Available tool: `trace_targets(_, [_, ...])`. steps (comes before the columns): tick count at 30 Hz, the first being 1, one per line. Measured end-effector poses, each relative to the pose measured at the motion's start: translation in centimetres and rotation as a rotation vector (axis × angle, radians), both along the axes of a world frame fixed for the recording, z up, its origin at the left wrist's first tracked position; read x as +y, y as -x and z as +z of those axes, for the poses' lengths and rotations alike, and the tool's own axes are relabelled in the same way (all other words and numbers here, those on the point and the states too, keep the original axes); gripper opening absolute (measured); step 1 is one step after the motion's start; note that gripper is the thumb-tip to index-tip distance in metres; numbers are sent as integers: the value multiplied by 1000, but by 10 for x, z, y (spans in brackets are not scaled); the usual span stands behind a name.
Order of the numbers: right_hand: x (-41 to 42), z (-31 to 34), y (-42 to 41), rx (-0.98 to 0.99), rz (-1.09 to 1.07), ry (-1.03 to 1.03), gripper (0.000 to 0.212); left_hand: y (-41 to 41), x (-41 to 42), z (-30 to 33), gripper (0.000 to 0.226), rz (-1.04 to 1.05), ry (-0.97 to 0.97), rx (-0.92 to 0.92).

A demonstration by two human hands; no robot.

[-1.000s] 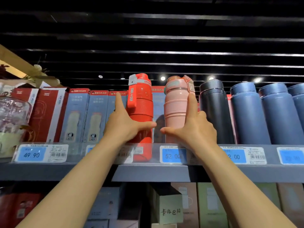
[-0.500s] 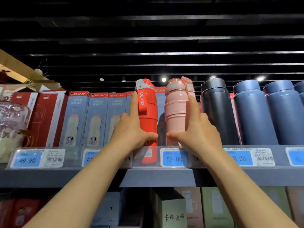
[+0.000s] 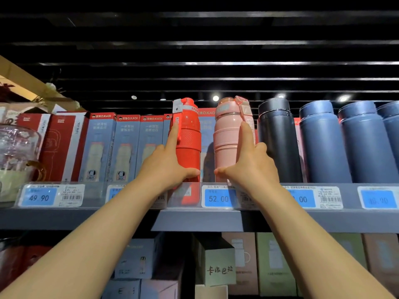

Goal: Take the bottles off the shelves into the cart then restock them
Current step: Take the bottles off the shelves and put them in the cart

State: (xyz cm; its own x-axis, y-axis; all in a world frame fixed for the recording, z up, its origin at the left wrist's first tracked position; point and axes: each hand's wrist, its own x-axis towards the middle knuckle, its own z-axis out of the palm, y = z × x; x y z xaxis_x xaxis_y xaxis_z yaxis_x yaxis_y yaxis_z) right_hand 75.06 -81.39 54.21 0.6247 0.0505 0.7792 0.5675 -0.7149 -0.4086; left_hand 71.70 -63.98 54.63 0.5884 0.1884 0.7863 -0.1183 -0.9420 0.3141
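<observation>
Bottles stand upright on the shelf (image 3: 194, 221): our left hand (image 3: 166, 167) grips the red bottle (image 3: 189, 143), our right hand (image 3: 252, 167) grips the pink bottle (image 3: 226, 137) just beside it.

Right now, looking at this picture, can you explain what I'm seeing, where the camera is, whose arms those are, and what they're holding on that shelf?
There is no machine here. The camera sits on a person's head, looking up and forward, so the two bare arms are that person's own. The left hand grips the red bottle, thumb across its front and forefinger up its side. The right hand grips the pink bottle the same way. Both bottles stand upright on the grey shelf, apart from each other. Right of them stand a black flask and dark blue flasks; on the left are boxed bottles. Blue price tags line the shelf's edge.
</observation>
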Motion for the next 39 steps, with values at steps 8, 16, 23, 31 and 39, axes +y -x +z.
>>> trace_targets(8, [-4,-19,12,-206,-65,30,94,23,-9,-36,71,17,-116,-410])
trace_targets(16, [18,-103,60,-646,223,-31,54,99,-8,-106,44,-115,-174,-492])
trace_targets(23, [87,-164,138,-381,418,41,48,200,62,-176,38,43,-207,-313])
trace_targets(31, [172,-274,294,143,594,221,33,389,177,-283,27,105,-71,-28])
trace_targets(39, [258,-382,419,655,801,328,16,565,258,-411,36,287,304,263])
